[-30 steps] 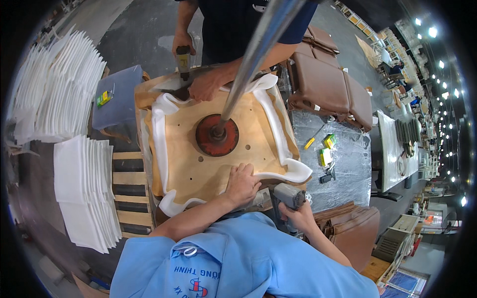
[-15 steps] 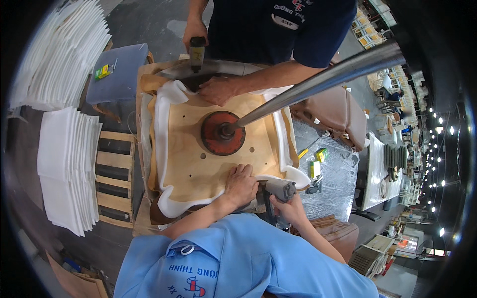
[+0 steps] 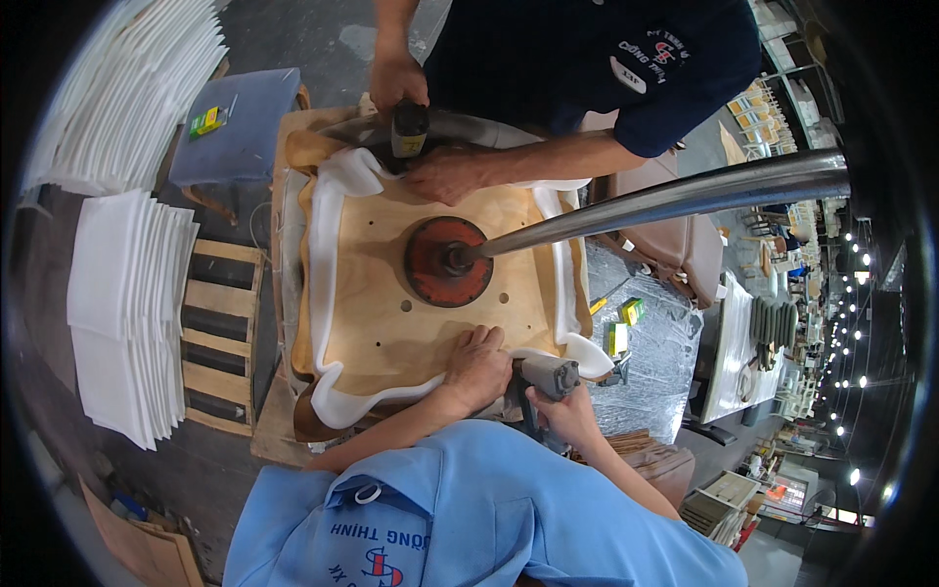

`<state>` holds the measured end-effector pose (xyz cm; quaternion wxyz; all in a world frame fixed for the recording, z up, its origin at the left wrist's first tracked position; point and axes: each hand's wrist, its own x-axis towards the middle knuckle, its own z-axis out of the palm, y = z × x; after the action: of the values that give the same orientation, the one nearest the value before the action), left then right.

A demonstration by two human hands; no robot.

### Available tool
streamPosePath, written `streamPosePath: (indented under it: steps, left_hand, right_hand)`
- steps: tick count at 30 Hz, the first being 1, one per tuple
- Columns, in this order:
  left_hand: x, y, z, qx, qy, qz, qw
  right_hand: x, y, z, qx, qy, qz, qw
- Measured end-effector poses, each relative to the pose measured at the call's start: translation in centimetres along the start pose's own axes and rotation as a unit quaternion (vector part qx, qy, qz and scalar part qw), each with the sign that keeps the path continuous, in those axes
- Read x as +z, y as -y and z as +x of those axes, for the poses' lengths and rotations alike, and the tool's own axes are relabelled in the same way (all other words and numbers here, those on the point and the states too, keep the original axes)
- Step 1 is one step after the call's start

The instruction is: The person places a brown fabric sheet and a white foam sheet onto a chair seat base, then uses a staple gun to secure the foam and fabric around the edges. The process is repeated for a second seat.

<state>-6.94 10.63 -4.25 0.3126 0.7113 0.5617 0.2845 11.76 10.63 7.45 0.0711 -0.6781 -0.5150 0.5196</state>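
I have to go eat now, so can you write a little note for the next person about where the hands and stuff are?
Left hand presses flat on the near edge of the pale plywood seat board. Right hand grips a grey staple gun at the near right corner. White foam padding and tan leather wrap the rim. A red round press pad clamps the centre. A co-worker's hands work the far edge. Stapled parts cannot be told.
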Motion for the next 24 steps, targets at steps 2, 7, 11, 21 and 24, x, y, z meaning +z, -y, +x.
streamPosePath:
  steps: [2, 7, 11, 21, 24]
  left_hand:
    - [0.0, -0.1, 0.0, -0.001, -0.004, 0.012, 1.0]
    - [-0.2, -0.4, -0.1, 0.009, -0.011, 0.011, 1.0]
    - [-1.4, -0.1, -0.2, -0.012, -0.02, -0.005, 1.0]
    - [-14.8, 1.5, -13.1, 0.002, 0.106, -0.028, 0.994]
    - [-14.4, 2.6, -13.5, 0.05, 0.094, 0.098, 0.989]
  right_hand:
    - [0.0, 0.1, 0.0, -0.001, 0.001, -0.004, 1.0]
    - [0.3, 0.4, 0.1, -0.027, -0.008, 0.013, 1.0]
    - [0.5, 0.3, -0.7, 0.025, 0.01, 0.026, 0.999]
    - [4.5, -3.4, -3.4, -0.082, -0.103, 0.047, 0.99]
    - [4.8, -3.1, -3.4, -0.093, -0.127, 0.011, 0.987]
